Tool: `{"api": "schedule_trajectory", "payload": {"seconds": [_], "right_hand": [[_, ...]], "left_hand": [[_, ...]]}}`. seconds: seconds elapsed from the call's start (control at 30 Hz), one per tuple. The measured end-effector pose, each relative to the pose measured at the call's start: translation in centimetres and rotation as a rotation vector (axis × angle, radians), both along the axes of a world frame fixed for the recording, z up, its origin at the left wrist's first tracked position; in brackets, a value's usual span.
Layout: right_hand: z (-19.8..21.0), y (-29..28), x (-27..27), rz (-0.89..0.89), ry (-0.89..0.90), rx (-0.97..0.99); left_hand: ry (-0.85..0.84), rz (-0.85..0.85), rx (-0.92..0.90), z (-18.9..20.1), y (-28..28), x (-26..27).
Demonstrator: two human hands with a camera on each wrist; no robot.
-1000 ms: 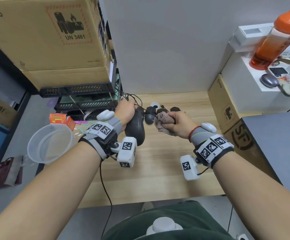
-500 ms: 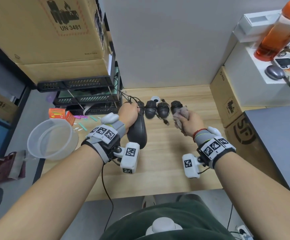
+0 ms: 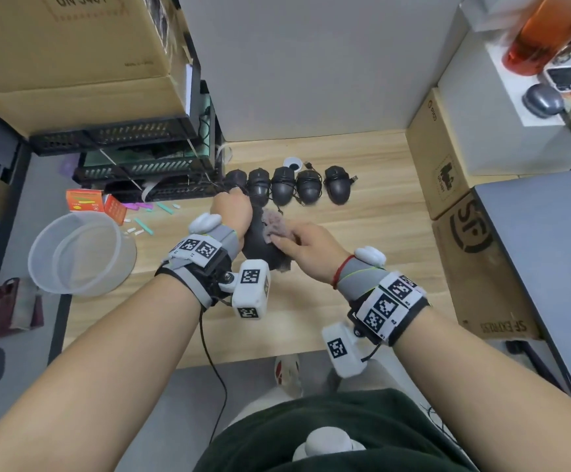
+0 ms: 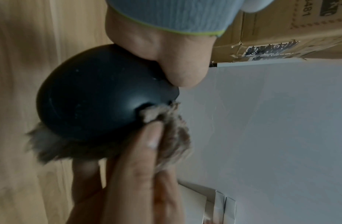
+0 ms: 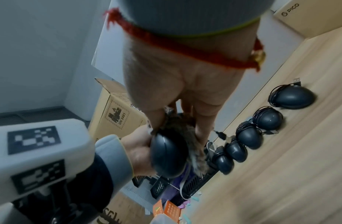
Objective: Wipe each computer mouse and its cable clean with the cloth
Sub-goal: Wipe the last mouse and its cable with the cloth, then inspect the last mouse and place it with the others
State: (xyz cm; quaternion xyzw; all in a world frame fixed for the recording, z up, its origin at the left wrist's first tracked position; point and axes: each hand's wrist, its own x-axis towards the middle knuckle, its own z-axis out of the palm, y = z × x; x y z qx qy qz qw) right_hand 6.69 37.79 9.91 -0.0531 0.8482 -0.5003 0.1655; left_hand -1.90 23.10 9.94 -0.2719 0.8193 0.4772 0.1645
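Head view: black mouse (image 3: 258,245) gripped in left hand (image 3: 231,212), lifted clear of desk (image 3: 362,212) for access; cloth (image 3: 274,226) pinched in right hand (image 3: 306,248), pressed against mouse, near row of mice (image 3: 294,187).

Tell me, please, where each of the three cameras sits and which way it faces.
Head: worn on the head, looking down at the desk; both forearms show.
Left wrist: looks along the left hand at the held mouse.
Right wrist: looks along the right hand at the cloth.
Shared: all show the mouse being wiped.
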Motion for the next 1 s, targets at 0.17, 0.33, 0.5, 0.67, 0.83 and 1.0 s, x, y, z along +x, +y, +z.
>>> {"api": "schedule_trajectory", "payload": {"seconds": [0.17,0.33,0.5,0.67,0.83,1.0], "right_hand": [[0.2,3.0,-0.5,0.132,-0.042,0.182],[-0.6,4.5,-2.6,-0.076,0.058,0.164],[-0.9,7.6,-2.2,0.091,-0.065,0.102],[-3.4,11.5,-2.4,0.139,-0.261,0.229],[-3.3,12.6,-3.4,0.135,-0.264,0.270],[-0.8,12.4,-5.7,0.101,-0.027,0.136]], "left_hand": [[-0.026,-0.128,-0.259,0.6,0.7,-0.4],[-0.016,-0.256,-0.312,-0.5,5.1,0.3],[-0.050,-0.321,-0.467,-0.7,5.7,-1.0],[-0.105,-0.436,-0.445,-0.7,7.1,-0.5],[-0.130,-0.518,-0.301,-0.8,8.6,1.5],[-0.114,-0.615,-0.350,0.9,9.8,2.6]]}}
